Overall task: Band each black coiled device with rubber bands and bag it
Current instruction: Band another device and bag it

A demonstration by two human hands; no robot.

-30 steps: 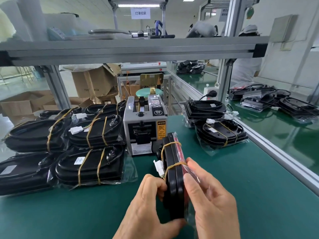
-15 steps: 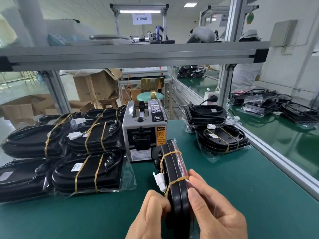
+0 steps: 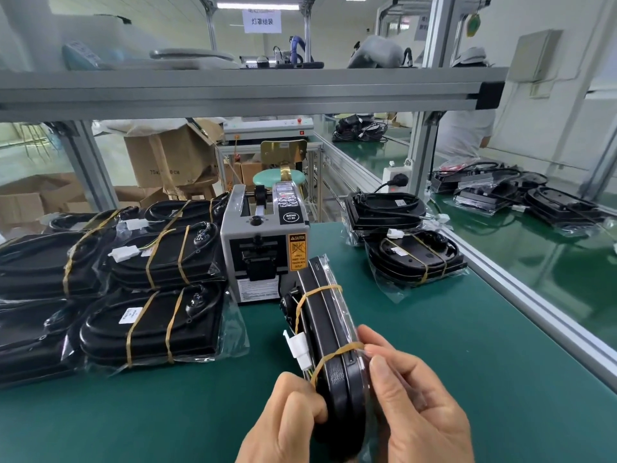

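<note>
I hold a black coiled device (image 3: 329,332) on its edge above the green mat, near the front centre. Two yellow rubber bands (image 3: 320,290) cross it, and a white connector (image 3: 299,350) hangs on its left side. My left hand (image 3: 287,419) grips its near left edge. My right hand (image 3: 417,406) pinches the clear bag (image 3: 340,295) against its right face, fingertips at the nearer band. Banded, bagged devices (image 3: 150,324) lie stacked on the left.
A grey tape dispenser (image 3: 263,242) stands just behind the held device. Two more devices (image 3: 414,259) lie at the right on the mat (image 3: 467,345). An aluminium rail (image 3: 521,285) bounds the right side. A shelf beam (image 3: 233,91) runs overhead. Cardboard boxes sit behind.
The device has tilted a little, its far end leaning left. My right fingers have shifted up to the nearer rubber band and pinch the bag there. My left hand keeps its grip.
</note>
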